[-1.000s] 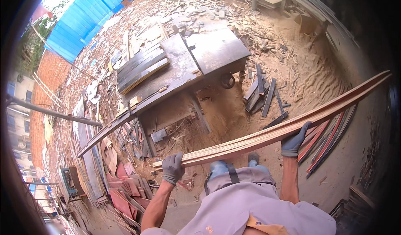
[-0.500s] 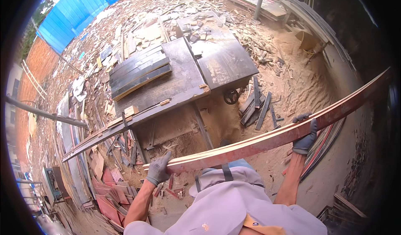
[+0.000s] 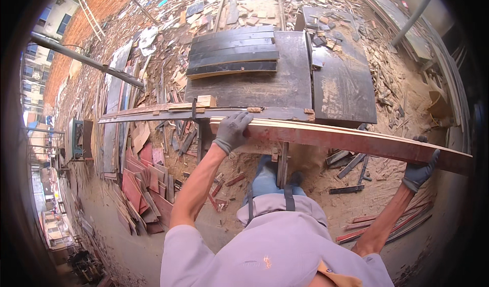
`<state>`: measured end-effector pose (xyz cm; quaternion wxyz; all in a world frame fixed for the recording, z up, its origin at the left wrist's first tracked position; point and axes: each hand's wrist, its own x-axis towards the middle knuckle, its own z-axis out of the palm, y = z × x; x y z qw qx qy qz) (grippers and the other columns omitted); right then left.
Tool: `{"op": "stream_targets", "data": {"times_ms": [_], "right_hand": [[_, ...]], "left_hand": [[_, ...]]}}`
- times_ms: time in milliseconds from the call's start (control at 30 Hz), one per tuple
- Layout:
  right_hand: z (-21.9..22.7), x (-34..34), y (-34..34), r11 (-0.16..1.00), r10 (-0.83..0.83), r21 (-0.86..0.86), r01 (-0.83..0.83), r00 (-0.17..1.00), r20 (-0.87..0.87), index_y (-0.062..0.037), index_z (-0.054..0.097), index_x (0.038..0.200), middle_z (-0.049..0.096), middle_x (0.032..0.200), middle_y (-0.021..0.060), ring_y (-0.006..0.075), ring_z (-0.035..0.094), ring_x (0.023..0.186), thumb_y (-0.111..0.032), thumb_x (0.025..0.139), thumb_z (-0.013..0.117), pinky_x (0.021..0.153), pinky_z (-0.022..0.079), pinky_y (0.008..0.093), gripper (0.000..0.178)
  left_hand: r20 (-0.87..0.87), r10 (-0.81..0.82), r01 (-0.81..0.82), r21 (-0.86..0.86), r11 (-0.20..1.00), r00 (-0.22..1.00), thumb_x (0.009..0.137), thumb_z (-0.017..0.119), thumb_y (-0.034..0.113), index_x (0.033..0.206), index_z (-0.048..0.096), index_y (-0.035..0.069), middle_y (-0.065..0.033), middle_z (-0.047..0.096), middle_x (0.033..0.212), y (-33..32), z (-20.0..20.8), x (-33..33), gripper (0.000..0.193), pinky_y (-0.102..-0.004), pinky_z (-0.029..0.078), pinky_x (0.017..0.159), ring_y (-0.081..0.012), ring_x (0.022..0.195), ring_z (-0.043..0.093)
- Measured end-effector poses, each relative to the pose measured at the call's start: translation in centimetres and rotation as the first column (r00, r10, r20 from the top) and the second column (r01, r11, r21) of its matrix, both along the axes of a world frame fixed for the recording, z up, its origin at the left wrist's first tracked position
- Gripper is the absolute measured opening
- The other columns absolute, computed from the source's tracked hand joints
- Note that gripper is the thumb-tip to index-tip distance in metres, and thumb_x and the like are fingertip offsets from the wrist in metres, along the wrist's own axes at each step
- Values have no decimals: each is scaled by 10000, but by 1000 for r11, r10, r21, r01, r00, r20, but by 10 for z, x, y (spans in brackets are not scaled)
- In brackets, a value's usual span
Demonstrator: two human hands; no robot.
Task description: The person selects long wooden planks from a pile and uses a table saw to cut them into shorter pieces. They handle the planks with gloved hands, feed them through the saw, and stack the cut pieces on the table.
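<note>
A long stack of reddish-brown plywood strips [image 3: 326, 138] with pale edges spans the view in front of me. My left hand [image 3: 233, 132], in a grey glove, grips its left end close to the near edge of the saw table [image 3: 295, 90]. Farther along, towards the right end, my gloved right hand [image 3: 422, 165] holds the strips with its thumb on the near face and fingertips over the top. On the table, a pile of black-faced boards [image 3: 232, 52] lies beyond a wooden fence rail [image 3: 168, 114].
Offcuts and scraps cover the ground past the table. Broken red panels [image 3: 145, 185] lean in a heap at lower left. Long thin strips [image 3: 392, 220] rest on the floor near my right forearm. A metal pole [image 3: 86, 60] juts in from the left, and another post [image 3: 413, 18] stands far right.
Both hands have carried the plywood strips forward, bringing their left end up to the table's near edge. My view has turned left, so the table appears farther right.
</note>
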<state>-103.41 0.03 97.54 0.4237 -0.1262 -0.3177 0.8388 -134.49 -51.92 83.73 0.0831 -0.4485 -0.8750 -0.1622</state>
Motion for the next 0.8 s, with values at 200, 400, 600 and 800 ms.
{"op": "stream_targets", "data": {"times_ms": [200, 400, 600, 800], "right_hand": [[-14, -83, 43, 998, -2, 55, -4, 994, 110, -91, 650, 1349, 690, 1217, 206, 379, 661, 1139, -248, 909, 657, 965, 537, 514, 467], [-48, -132, 77, 1000, -12, 11, 9, 962, 274, -88, 639, 1363, 677, 1251, 202, 375, 644, 1168, -301, 910, 662, 997, 514, 511, 501], [-64, -115, 103, 993, -113, 18, 116, 895, 432, -84, 627, 1377, 664, 1284, 198, 371, 627, 1198, -353, 911, 666, 1030, 492, 507, 539], [-87, -94, 138, 984, -160, 39, 173, 765, 624, -81, 616, 1391, 651, 1317, 195, 366, 610, 1227, -406, 913, 670, 1063, 469, 504, 581]], "left_hand": [[177, 11, -20, 53, 998, 984, 709, 833, 206, 1412, 577, 132, -125, 654, 1250, 55, -25, -80, 752, -443, 469, 1031, -315, 1172, 625], [183, 7, 8, -80, 997, 983, 680, 884, 536, 1398, 565, 124, -112, 642, 1246, 63, -84, -122, 887, -494, 392, 1096, -318, 1199, 594], [183, 88, -92, 17, 996, 979, 648, 872, 635, 1390, 545, 126, -107, 620, 1272, 72, -89, -144, 958, -559, 306, 1208, -314, 1246, 560], [361, -17, 18, 1, 1000, 932, 817, 729, 282, 1239, 629, 117, -62, 647, 1080, 99, -77, -123, 465, -429, 496, 974, -275, 1044, 638]]}}
